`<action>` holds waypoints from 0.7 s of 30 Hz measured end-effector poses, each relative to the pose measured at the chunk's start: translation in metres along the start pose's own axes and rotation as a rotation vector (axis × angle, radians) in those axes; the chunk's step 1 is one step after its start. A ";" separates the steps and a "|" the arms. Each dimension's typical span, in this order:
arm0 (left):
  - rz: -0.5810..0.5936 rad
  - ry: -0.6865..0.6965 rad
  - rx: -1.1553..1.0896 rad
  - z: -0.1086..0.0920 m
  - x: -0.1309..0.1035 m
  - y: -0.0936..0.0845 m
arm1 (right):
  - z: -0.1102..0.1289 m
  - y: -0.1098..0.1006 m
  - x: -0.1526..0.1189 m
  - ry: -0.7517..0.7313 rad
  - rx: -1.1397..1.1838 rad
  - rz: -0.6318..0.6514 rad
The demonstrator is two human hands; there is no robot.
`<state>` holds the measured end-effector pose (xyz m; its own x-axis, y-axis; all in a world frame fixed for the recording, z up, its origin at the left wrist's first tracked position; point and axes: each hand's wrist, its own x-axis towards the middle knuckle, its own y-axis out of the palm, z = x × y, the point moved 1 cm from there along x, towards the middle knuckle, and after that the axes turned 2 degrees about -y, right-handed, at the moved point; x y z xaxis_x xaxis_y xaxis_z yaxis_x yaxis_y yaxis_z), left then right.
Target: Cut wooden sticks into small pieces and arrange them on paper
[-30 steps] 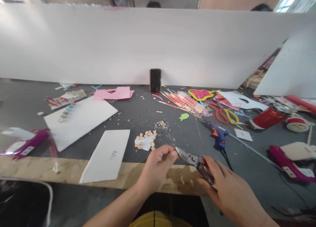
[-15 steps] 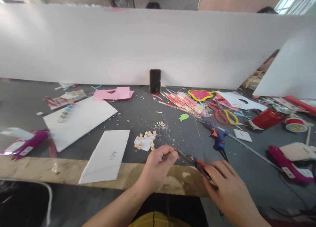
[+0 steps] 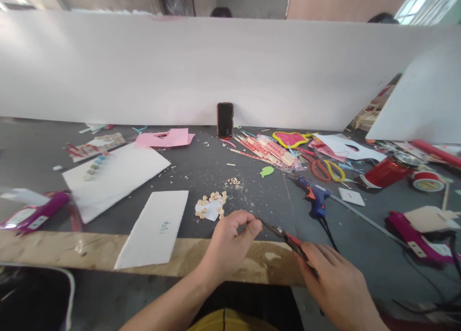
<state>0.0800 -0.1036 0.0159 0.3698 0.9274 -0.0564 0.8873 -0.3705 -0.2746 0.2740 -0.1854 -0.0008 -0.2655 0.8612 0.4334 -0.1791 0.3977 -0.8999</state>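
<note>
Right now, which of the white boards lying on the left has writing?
The smaller board, nearer your left hand: it bears green writing; the larger board carries small coloured lumps.

White slab: green handwriting; white square: red mark; neither clearly legible

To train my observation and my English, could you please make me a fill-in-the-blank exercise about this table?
The metal cutter is in the person's ____ hand.
The phone stands against the ____ board.
The coloured paper left of the phone is ____.
The small leaf-like cutout is ____.

Missing words: right; white; pink; green
</note>
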 end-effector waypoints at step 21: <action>0.046 0.017 -0.280 0.006 -0.003 0.000 | -0.020 -0.022 0.013 0.447 0.606 0.060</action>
<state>0.0773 -0.1063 0.0104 0.4142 0.9090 -0.0461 0.9101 -0.4145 0.0040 0.2930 -0.1767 0.0240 0.0949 0.9737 0.2073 -0.7006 0.2133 -0.6809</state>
